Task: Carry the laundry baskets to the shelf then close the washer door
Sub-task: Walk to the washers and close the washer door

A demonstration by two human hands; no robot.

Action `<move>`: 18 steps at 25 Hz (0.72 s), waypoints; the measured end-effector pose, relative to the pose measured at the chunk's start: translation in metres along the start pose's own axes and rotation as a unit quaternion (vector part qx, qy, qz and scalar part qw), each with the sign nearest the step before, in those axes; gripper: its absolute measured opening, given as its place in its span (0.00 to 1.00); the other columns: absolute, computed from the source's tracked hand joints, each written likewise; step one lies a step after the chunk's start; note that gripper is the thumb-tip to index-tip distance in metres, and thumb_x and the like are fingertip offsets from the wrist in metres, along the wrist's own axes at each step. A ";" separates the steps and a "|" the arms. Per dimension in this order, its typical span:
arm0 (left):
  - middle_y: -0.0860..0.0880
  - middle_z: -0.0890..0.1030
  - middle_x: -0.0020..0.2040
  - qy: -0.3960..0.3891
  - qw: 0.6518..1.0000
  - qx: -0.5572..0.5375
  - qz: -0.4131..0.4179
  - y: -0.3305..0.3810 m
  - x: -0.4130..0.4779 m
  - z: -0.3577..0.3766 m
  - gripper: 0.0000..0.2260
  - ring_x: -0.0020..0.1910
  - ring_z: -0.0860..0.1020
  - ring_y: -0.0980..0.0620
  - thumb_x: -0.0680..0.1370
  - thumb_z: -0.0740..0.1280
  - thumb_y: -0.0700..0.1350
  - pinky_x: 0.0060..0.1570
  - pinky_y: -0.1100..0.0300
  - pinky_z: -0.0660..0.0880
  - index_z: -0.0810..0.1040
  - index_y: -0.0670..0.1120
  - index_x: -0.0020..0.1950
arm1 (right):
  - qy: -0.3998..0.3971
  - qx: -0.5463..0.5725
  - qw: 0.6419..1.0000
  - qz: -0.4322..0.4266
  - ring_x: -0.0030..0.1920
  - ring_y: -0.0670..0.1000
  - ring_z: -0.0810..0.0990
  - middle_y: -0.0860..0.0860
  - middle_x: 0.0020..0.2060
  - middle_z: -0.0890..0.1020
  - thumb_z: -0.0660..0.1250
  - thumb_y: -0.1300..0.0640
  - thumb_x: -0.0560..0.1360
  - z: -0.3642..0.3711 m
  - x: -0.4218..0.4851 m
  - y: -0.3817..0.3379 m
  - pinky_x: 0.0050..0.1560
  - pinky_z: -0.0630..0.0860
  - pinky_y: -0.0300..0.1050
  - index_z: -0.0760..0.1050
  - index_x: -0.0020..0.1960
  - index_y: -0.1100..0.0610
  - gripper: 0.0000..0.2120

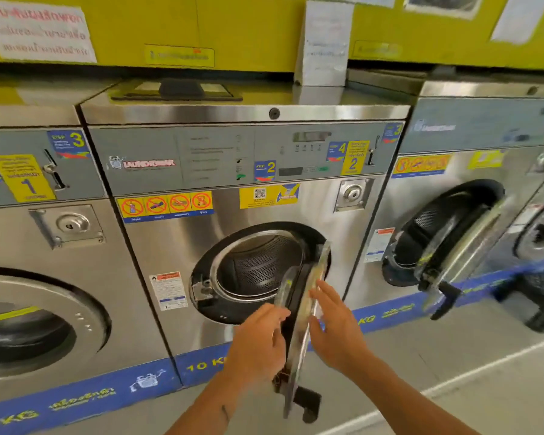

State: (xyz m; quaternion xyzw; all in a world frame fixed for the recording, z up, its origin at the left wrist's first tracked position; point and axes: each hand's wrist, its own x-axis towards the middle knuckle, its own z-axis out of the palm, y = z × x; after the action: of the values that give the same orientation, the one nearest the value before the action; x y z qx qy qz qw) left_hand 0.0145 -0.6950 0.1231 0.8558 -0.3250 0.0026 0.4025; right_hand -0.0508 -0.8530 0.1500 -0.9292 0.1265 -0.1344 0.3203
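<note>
Washer door [299, 324] edge-on, upright, between left hand [258, 343], right hand [333, 328].

The washer [242, 246] is silver steel with a grey panel [201, 155]. Its drum [258, 265] has a dotted hole pattern. The wall [233, 26] is yellow-green. The stickers [165, 205] are yellow with red circles. The stripe [76, 400] is blue.
</note>
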 end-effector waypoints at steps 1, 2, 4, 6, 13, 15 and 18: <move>0.59 0.76 0.52 -0.013 1.000 0.005 0.020 0.011 0.009 0.001 0.16 0.50 0.76 0.60 0.75 0.59 0.42 0.53 0.61 0.74 0.77 0.52 0.60 | 0.010 0.010 1.000 0.006 0.68 0.44 0.67 0.44 0.72 0.64 0.63 0.59 0.78 -0.005 -0.010 0.004 0.68 0.67 0.42 0.66 0.71 0.49 0.23; 0.57 0.77 0.54 -0.036 0.999 0.006 0.038 0.025 0.021 0.004 0.16 0.53 0.76 0.57 0.75 0.58 0.42 0.55 0.59 0.74 0.77 0.52 0.60 | 0.024 0.014 0.999 0.015 0.66 0.45 0.69 0.46 0.70 0.66 0.63 0.59 0.77 -0.010 -0.020 0.012 0.69 0.69 0.44 0.68 0.69 0.51 0.21; 0.54 0.76 0.55 -0.088 0.994 0.006 0.061 0.057 0.042 0.008 0.18 0.56 0.76 0.52 0.74 0.58 0.41 0.59 0.58 0.72 0.76 0.51 0.61 | 0.043 0.011 0.998 0.039 0.60 0.51 0.74 0.48 0.64 0.71 0.60 0.60 0.76 -0.023 -0.033 0.029 0.64 0.73 0.52 0.70 0.66 0.52 0.18; 0.51 0.73 0.62 -0.147 0.986 0.031 0.078 0.087 0.062 0.014 0.21 0.63 0.73 0.48 0.74 0.58 0.40 0.65 0.57 0.69 0.73 0.49 0.67 | 0.028 0.000 0.997 0.077 0.55 0.53 0.75 0.49 0.58 0.72 0.57 0.57 0.75 -0.038 -0.045 0.044 0.57 0.75 0.55 0.67 0.66 0.49 0.19; 0.50 0.48 0.80 -0.258 0.898 0.300 0.194 0.132 0.116 0.077 0.35 0.79 0.49 0.48 0.73 0.62 0.38 0.76 0.49 0.55 0.54 0.51 0.79 | -0.034 -0.160 0.979 0.120 0.49 0.58 0.79 0.52 0.53 0.76 0.64 0.57 0.74 -0.070 -0.067 0.113 0.49 0.77 0.57 0.30 0.75 0.38 0.48; 0.51 0.48 0.80 -0.252 0.893 0.317 0.195 0.137 0.123 0.093 0.38 0.79 0.49 0.49 0.72 0.63 0.37 0.76 0.50 0.55 0.53 0.52 0.79 | -0.037 -0.159 0.979 0.119 0.47 0.60 0.80 0.53 0.50 0.76 0.63 0.60 0.74 -0.082 -0.066 0.132 0.47 0.78 0.58 0.28 0.73 0.37 0.49; 0.52 0.46 0.81 -0.253 0.905 0.298 0.165 0.151 0.125 0.112 0.40 0.79 0.49 0.50 0.71 0.65 0.37 0.76 0.50 0.56 0.50 0.53 0.79 | -0.030 -0.158 0.980 0.116 0.44 0.59 0.79 0.53 0.49 0.74 0.65 0.62 0.73 -0.097 -0.060 0.167 0.44 0.78 0.57 0.25 0.72 0.36 0.53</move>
State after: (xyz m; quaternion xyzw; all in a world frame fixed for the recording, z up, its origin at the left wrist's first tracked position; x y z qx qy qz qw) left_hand 0.0002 -0.9120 0.1848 0.8418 -0.5368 -0.0504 0.0267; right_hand -0.1636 -1.0152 0.1085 -0.9507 0.2433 -0.0472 0.1863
